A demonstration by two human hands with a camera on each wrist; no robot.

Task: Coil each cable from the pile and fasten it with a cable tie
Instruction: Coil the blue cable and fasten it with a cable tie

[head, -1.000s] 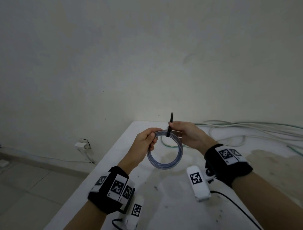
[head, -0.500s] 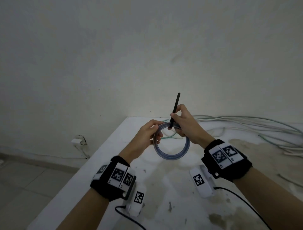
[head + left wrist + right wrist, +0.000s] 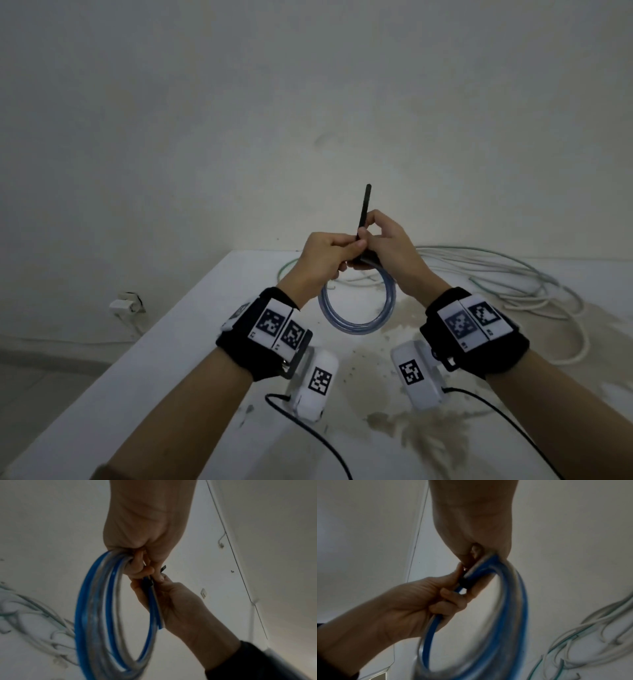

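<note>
Fastening step: coil [image 3: 358, 308] held above table [image 3: 191, 342], left hand [image 3: 320, 260] closed around top; right hand [image 3: 387, 246] pinching cable tie [image 3: 363, 212] pointing 12 o'clock. Next: pull tight. Pile [image 3: 496, 277] at 3 o'clock.

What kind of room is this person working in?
Probably a plain workroom or store room, not a lived-in one: a bare, scuffed wall, a stained white table with a pile of loose cables, and a wall socket down near a tiled floor.
</note>
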